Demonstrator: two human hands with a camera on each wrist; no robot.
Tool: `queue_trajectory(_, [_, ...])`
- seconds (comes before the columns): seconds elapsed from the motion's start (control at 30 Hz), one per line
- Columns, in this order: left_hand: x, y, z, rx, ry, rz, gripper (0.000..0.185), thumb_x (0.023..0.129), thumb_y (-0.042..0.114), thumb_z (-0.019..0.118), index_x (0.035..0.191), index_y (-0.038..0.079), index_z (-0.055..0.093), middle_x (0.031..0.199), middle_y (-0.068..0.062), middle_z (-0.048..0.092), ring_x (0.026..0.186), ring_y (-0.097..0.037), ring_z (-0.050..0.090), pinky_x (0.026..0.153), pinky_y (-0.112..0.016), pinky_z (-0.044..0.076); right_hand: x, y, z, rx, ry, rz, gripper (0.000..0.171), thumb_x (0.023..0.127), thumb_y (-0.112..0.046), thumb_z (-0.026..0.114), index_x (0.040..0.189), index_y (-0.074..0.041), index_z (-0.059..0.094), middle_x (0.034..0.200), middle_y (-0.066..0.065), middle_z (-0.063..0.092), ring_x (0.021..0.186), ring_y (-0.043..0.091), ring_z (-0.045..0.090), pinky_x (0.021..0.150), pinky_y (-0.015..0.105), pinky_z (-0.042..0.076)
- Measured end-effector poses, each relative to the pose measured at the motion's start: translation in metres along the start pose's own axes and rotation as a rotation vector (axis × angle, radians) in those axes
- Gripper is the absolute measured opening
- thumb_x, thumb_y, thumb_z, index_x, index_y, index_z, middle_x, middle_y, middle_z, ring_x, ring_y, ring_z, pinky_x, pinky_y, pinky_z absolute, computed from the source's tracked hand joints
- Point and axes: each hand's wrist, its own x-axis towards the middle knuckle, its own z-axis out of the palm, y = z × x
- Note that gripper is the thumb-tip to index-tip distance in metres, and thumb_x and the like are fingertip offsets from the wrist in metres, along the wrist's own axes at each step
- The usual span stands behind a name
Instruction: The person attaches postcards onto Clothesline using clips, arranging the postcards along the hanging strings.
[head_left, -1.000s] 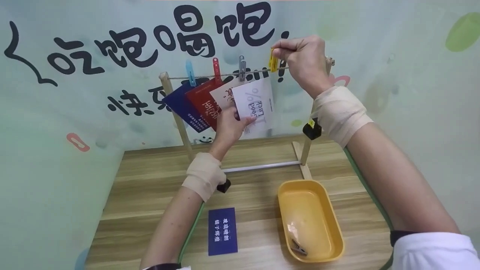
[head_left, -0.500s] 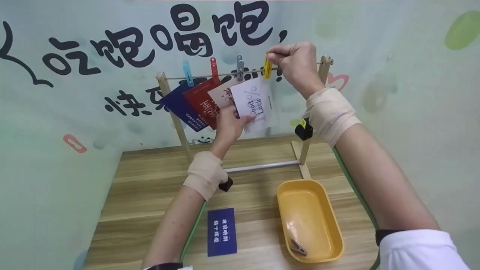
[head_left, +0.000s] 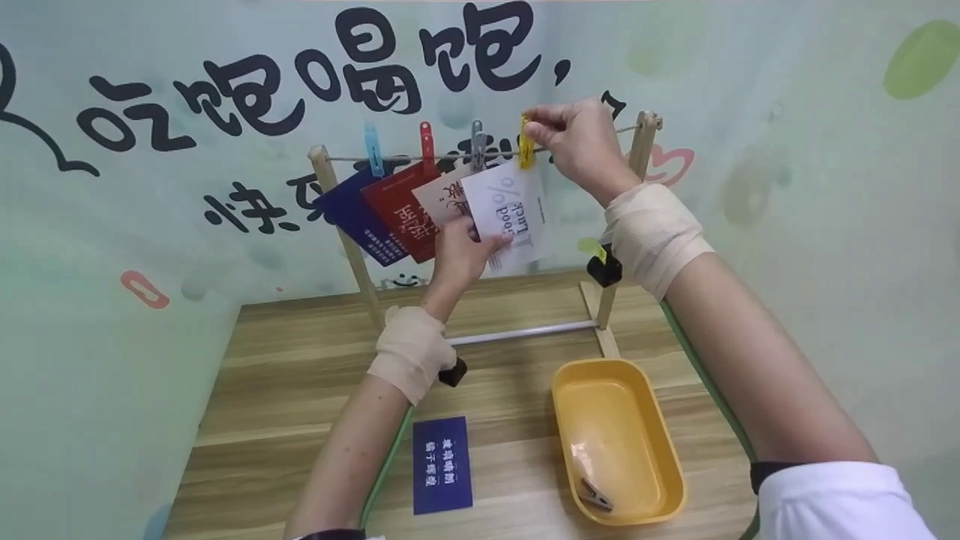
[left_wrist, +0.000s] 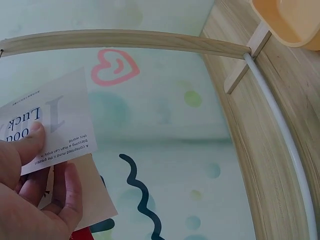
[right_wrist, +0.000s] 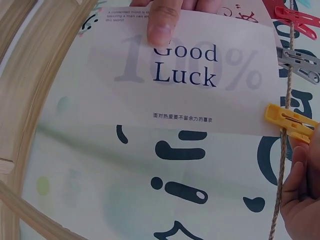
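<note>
My left hand (head_left: 459,251) pinches a white "Good Luck" card (head_left: 525,217), thumb on its front. Between the thumb and finger of my right hand (head_left: 583,142) is a yellow clothespin (head_left: 526,152). In the right wrist view, the tip of the yellow clothespin (right_wrist: 287,120) overlaps the card's corner at the rope (right_wrist: 276,205). Left of the white card, a beige card (head_left: 441,193), a red card (head_left: 397,202) and a blue card (head_left: 364,221) hang overlapping. Grey (head_left: 478,142), red (head_left: 427,146) and light blue clothespins (head_left: 373,150) hold them on the rope.
The rope runs between the left post (head_left: 352,255) and right post (head_left: 642,146) of a wooden frame, with a silver bar (head_left: 525,332) low down. A yellow tray (head_left: 561,420) holds a clothespin (head_left: 595,495). Beside it lies a dark blue card (head_left: 442,465).
My right hand has brought the yellow clothespin down and slightly left, from above the rope to the white card's top corner. My left hand stays nearly still with the card.
</note>
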Motion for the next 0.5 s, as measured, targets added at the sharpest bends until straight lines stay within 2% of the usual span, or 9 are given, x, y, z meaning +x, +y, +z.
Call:
queue_trajectory(0.3, [-0.0006,-0.0032,-0.0019,-0.035,0.022,0.023,0.038,0.087,0.007,0.077,0.123,0.002,0.067,0.120,-0.016,0.073,0.108,-0.027,0.072,0.089,-0.034,0.059,-0.0002,-0.0003,-0.0015,-0.047,-0.055,0.003,0.035,0.099,-0.024,0.062,0.133,-0.022,0.066,0.139,-0.003,0.064,0.119,0.009,0.061,0.104,0.023,0.049])
queue_trajectory(0.5, [-0.0003,-0.0028,0.0002,-0.056,0.017,-0.001,0.037,0.086,0.006,0.077,0.122,0.000,0.067,0.120,-0.016,0.072,0.109,-0.027,0.071,0.091,-0.034,0.059,-0.0023,0.0018,-0.0007,-0.065,-0.078,-0.044,0.041,0.101,-0.029,0.058,0.141,-0.022,0.058,0.143,-0.002,0.061,0.122,0.009,0.061,0.107,0.025,0.048])
